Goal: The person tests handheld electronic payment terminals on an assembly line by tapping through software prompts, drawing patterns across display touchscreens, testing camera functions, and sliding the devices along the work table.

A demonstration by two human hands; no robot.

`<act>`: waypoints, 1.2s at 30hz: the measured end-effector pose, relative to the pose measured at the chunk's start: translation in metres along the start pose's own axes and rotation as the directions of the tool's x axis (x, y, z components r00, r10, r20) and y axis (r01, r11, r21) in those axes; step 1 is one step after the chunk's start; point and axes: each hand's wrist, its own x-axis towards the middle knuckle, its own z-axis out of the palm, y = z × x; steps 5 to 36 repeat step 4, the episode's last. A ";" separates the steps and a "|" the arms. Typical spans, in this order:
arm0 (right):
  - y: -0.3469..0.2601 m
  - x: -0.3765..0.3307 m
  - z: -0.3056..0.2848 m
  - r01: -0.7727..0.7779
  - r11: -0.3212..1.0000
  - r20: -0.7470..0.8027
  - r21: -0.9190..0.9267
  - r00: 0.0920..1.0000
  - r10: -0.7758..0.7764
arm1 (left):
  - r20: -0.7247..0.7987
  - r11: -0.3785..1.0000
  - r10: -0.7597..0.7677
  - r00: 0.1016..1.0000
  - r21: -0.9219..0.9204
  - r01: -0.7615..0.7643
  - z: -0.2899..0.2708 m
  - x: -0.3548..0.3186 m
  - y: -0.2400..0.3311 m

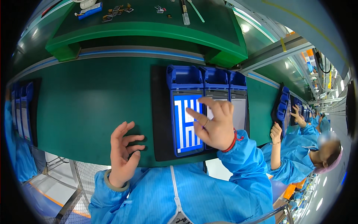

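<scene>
Nearest the body, the left hand (123, 153) hovered open over the green table (82, 112), fingers spread and curled, holding nothing. The right hand (214, 123) lay loosely open on the blue handheld device (185, 112), its forefinger touching the striped blue-and-white screen (182, 127). The device sat leftmost of three on a dark mat (160, 127). Beyond stood a raised green shelf (149, 31) with small parts.

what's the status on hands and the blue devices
Right hand open, index finger on left blue device. Left hand open beside it. Nothing blocking.
</scene>
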 end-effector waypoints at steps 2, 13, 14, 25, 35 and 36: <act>0.005 -0.003 -0.001 0.010 1.000 -0.012 -0.022 1.000 -0.011 | 0.004 1.000 0.014 1.000 0.002 -0.014 0.001 0.001 0.000; 0.001 -0.008 -0.004 0.020 1.000 0.008 -0.022 1.000 -0.020 | 0.003 1.000 0.026 1.000 0.005 -0.026 0.001 0.001 -0.001; 0.001 -0.008 -0.004 0.020 1.000 0.008 -0.022 1.000 -0.020 | 0.003 1.000 0.026 1.000 0.005 -0.026 0.001 0.001 -0.001; 0.001 -0.008 -0.004 0.020 1.000 0.008 -0.022 1.000 -0.020 | 0.003 1.000 0.026 1.000 0.005 -0.026 0.001 0.001 -0.001; 0.001 -0.008 -0.004 0.020 1.000 0.008 -0.022 1.000 -0.020 | 0.003 1.000 0.026 1.000 0.005 -0.026 0.001 0.001 -0.001; 0.001 -0.008 -0.004 0.020 1.000 0.008 -0.022 1.000 -0.020 | 0.003 1.000 0.026 1.000 0.005 -0.026 0.001 0.001 -0.001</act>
